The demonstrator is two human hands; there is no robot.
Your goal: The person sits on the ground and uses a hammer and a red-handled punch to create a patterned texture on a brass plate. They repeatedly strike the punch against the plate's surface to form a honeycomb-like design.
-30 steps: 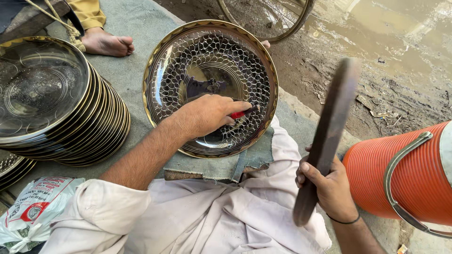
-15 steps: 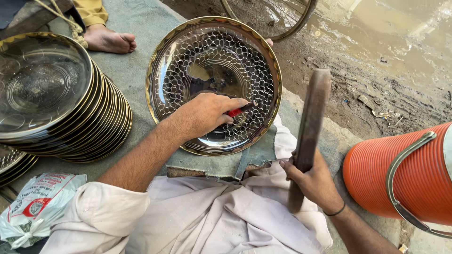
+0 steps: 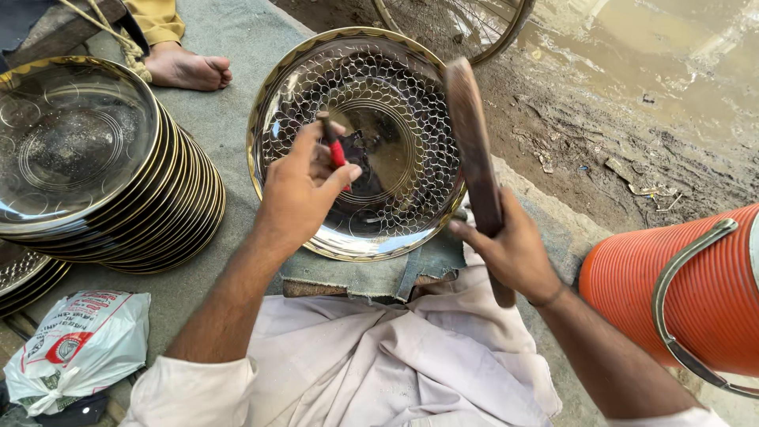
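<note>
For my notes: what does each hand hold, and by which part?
Left hand pinches a red-handled punch by its handle. Right hand grips the wooden mallet near its lower end.

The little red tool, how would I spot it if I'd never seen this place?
Find the big shiny round tray with the honeycomb pattern in the middle. The left hand pinches the little red tool over it. It is thin and red, unlike the long dark wooden bat.

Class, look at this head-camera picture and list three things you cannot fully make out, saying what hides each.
1. Punch tip: hidden by the left hand against the patterned tray.
2. Wooden mallet: its lower end is covered by the right hand.
3. Orange cooler: cut off by the right edge.
4. Stacked trays: the count is unclear, rims too fine.
</note>
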